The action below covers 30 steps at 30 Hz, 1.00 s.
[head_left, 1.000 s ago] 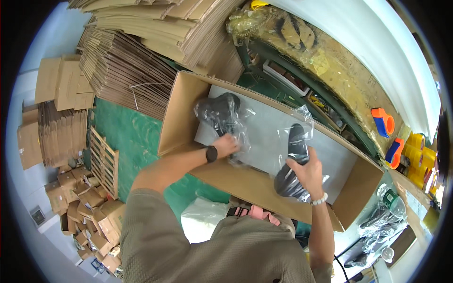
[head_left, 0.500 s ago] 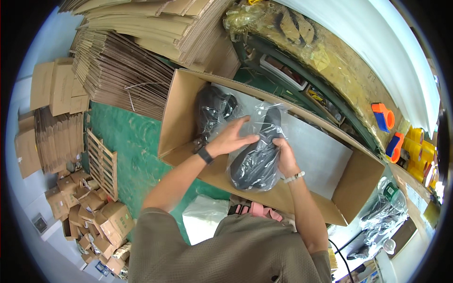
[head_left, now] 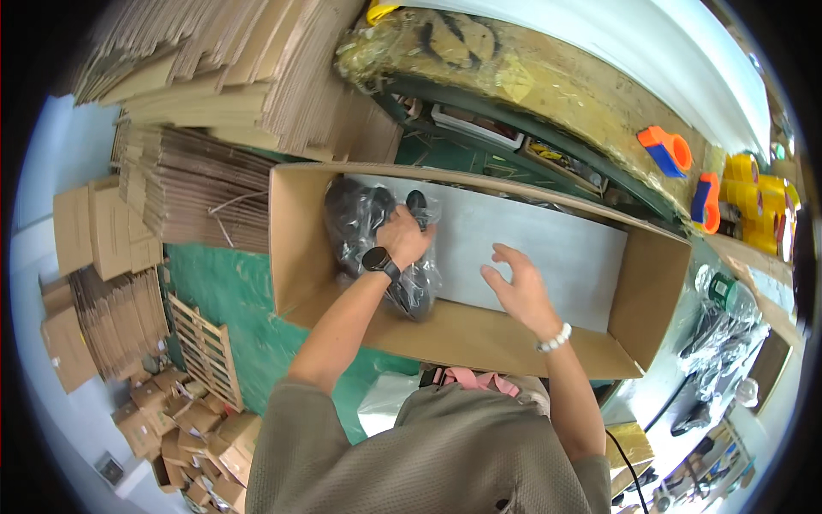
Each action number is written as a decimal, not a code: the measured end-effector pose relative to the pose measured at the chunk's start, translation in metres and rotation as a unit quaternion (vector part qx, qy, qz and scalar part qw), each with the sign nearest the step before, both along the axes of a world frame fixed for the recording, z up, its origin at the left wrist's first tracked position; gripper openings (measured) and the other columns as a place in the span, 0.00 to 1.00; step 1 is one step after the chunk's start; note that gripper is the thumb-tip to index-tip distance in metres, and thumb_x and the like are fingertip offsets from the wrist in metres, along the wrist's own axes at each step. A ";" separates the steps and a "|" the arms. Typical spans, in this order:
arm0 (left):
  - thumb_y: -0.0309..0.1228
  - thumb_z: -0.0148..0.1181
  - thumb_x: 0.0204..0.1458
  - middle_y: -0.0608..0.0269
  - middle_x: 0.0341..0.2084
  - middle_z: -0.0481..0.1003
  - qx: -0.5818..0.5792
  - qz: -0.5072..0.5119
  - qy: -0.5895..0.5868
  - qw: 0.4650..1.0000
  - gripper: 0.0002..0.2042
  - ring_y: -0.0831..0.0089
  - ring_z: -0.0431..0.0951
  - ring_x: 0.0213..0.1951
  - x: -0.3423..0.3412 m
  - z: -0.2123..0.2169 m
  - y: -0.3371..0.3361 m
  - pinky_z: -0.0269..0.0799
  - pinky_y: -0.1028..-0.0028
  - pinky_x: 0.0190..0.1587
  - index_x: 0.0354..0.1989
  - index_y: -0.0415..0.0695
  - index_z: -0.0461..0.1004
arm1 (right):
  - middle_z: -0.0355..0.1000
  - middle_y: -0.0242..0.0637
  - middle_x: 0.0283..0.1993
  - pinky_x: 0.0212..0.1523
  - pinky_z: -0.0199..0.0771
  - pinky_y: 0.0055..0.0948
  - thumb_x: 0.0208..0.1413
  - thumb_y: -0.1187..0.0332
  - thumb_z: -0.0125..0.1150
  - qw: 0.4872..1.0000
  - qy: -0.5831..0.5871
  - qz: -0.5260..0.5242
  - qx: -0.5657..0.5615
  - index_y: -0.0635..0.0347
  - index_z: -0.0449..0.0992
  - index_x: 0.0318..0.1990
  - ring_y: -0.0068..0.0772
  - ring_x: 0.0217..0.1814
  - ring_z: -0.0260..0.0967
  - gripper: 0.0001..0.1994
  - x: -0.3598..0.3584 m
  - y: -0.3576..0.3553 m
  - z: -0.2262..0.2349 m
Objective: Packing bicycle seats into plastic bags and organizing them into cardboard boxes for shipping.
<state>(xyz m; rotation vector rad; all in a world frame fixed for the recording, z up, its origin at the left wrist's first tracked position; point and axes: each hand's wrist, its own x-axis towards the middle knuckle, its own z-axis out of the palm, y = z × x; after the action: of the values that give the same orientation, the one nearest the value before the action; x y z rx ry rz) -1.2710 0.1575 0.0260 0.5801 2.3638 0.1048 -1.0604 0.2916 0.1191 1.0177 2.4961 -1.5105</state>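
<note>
Two black, saddle-shaped pieces in clear plastic bags lie side by side at the left end of a long open cardboard box (head_left: 479,338). My left hand (head_left: 404,237), with a dark watch on its wrist, is on the inner bagged black piece (head_left: 417,291), fingers curled over the plastic and partly hidden. Left of it, the other bagged black piece (head_left: 347,210) rests against the box's end. My right hand (head_left: 522,291), wearing a pale bead bracelet, hovers over the box with thumb and fingers apart, holding nothing. Beneath it a light grey sheet (head_left: 556,248) lines the box.
Beyond the box stands a worn workbench (head_left: 548,77) with orange-and-blue tape dispensers (head_left: 666,152) and yellow tape rolls (head_left: 753,193). Flattened cardboard stacks (head_left: 197,184) rise at the far left. A wooden pallet (head_left: 205,347) and a pile of cartons (head_left: 184,428) are at lower left.
The inner bagged piece has moved left, beside the other one. My left hand is now on top of it; my right hand has let go and stands apart. The view has shifted.
</note>
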 end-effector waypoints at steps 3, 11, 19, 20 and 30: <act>0.53 0.60 0.51 0.37 0.44 0.75 -0.006 -0.080 0.132 0.988 0.33 0.46 0.78 0.47 -0.010 -0.067 -0.012 0.74 0.54 0.49 0.48 0.31 0.64 | 0.75 0.51 0.47 0.54 0.72 0.44 0.56 0.62 0.63 0.995 0.018 -0.083 -0.044 0.67 0.73 0.55 0.53 0.52 0.72 0.22 0.036 0.010 0.048; 0.60 0.59 0.50 0.38 0.60 0.66 -0.119 -0.207 0.233 0.943 0.47 0.46 0.68 0.61 -0.026 -0.117 -0.051 0.63 0.54 0.63 0.66 0.29 0.57 | 0.76 0.47 0.42 0.48 0.75 0.38 0.52 0.71 0.66 0.943 0.128 -0.281 0.123 0.66 0.76 0.46 0.49 0.45 0.74 0.14 0.210 0.049 0.109; 0.34 0.61 0.58 0.42 0.51 0.72 0.291 -0.188 0.258 0.902 0.24 0.44 0.71 0.53 0.164 0.054 0.128 0.65 0.56 0.58 0.56 0.29 0.67 | 0.71 0.48 0.53 0.60 0.66 0.44 0.49 0.65 0.67 0.567 -0.005 -0.776 0.276 0.66 0.67 0.59 0.49 0.58 0.68 0.29 0.519 0.214 -0.044; 0.33 0.61 0.57 0.44 0.49 0.72 0.340 -0.166 0.154 0.913 0.21 0.47 0.72 0.51 0.199 0.080 0.156 0.67 0.58 0.57 0.54 0.30 0.68 | 0.71 0.48 0.53 0.60 0.66 0.44 0.49 0.65 0.67 0.563 0.000 -0.782 0.268 0.66 0.67 0.59 0.49 0.58 0.68 0.29 0.552 0.237 -0.072; 0.31 0.66 0.54 0.47 0.54 0.71 0.318 -0.390 -0.287 0.815 0.28 0.57 0.72 0.55 0.616 0.085 0.387 0.68 0.63 0.57 0.61 0.34 0.63 | 0.71 0.65 0.47 0.51 0.72 0.55 0.46 0.63 0.64 0.705 -0.126 -0.692 0.091 0.71 0.55 0.61 0.68 0.48 0.71 0.36 0.704 0.338 -0.167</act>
<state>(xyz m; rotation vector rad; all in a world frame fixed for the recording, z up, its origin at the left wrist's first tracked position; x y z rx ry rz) -0.6548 0.5442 0.1110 1.5444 1.3209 0.6132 -0.3568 0.6292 -0.0480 3.2153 1.4375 -0.9294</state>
